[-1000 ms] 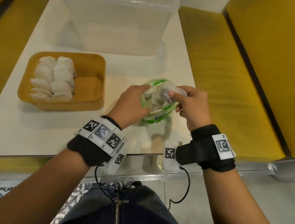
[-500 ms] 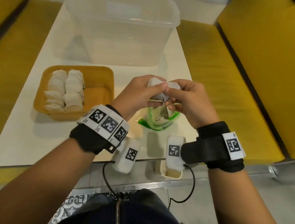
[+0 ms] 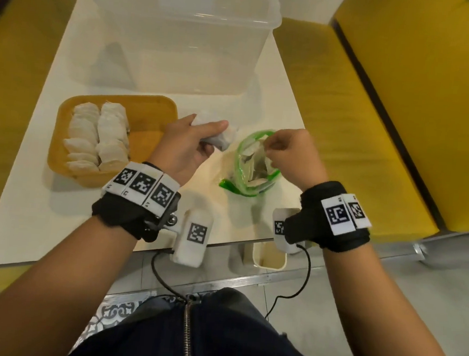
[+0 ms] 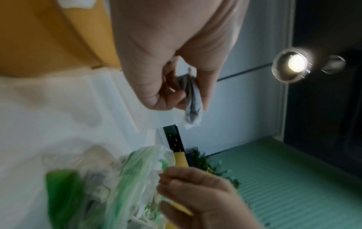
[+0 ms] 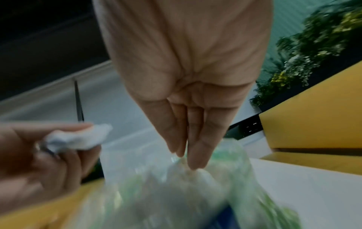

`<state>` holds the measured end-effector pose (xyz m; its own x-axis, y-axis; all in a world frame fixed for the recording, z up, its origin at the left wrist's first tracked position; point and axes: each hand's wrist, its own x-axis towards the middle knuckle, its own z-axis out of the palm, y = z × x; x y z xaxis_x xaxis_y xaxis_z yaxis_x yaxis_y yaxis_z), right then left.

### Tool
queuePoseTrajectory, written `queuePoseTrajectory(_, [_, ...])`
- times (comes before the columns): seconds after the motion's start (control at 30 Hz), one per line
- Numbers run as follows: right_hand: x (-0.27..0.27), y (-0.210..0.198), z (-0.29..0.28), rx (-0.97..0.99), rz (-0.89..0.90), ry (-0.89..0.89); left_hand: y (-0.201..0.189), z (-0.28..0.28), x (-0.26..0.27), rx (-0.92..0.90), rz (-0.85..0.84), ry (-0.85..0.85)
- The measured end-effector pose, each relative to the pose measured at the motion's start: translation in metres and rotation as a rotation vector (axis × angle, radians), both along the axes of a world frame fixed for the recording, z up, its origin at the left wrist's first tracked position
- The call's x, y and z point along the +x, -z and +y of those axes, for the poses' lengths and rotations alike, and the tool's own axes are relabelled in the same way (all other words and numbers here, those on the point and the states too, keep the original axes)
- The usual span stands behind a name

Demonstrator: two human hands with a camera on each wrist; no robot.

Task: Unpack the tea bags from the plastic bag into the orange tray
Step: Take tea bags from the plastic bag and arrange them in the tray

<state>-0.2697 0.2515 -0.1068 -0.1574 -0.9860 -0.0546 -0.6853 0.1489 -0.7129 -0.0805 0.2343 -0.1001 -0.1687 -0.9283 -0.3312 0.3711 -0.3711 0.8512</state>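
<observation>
On the white table (image 3: 29, 203) lies the orange tray (image 3: 152, 104), with two rows of white tea bags (image 3: 96, 136) in its left half. Just right of the tray, my left hand (image 3: 212, 136) grips a white tea bag (image 3: 226, 139) above the table; the left wrist view shows that tea bag (image 4: 192, 103) pinched between thumb and fingers. A clear plastic bag (image 3: 244, 178) with a green rim stands open with more tea bags inside. My right hand (image 3: 270, 149) pinches its rim at the mouth, and its fingertips (image 5: 194, 161) touch the plastic bag (image 5: 176, 193).
A large clear plastic tub (image 3: 177, 33) stands at the back of the table, behind the tray and bag. Yellow benches (image 3: 401, 106) flank the table on both sides. A small cream cup (image 3: 269, 258) sits below the table's near edge.
Both hands held the tea bag above the plastic bag before. Now my left hand has carried it left towards the tray, and my right hand has dropped to the bag's mouth.
</observation>
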Motion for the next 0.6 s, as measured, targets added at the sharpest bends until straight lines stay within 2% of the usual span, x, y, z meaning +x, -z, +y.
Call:
queuePoseTrajectory(0.13, [0.008,0.015,-0.008,0.155,0.281,-0.085,0.007,0.002,0.007,0.118,0.136,-0.038])
queuePoseTrajectory(0.2, [0.010,0.021,-0.011,0.188,0.335,-0.147,0.007,0.003,0.011,0.178,0.221,-0.078])
queuePoseTrajectory(0.3, [0.011,0.027,-0.014,0.226,0.338,-0.179,0.007,0.005,0.015,0.206,0.293,-0.038])
queuePoseTrajectory(0.43, [0.012,0.026,-0.017,0.264,0.342,-0.170,0.011,0.006,0.016,0.206,0.286,0.023])
queuePoseTrajectory(0.6, [0.003,0.020,-0.016,0.243,0.246,-0.093,0.014,0.007,0.017,0.244,0.265,-0.023])
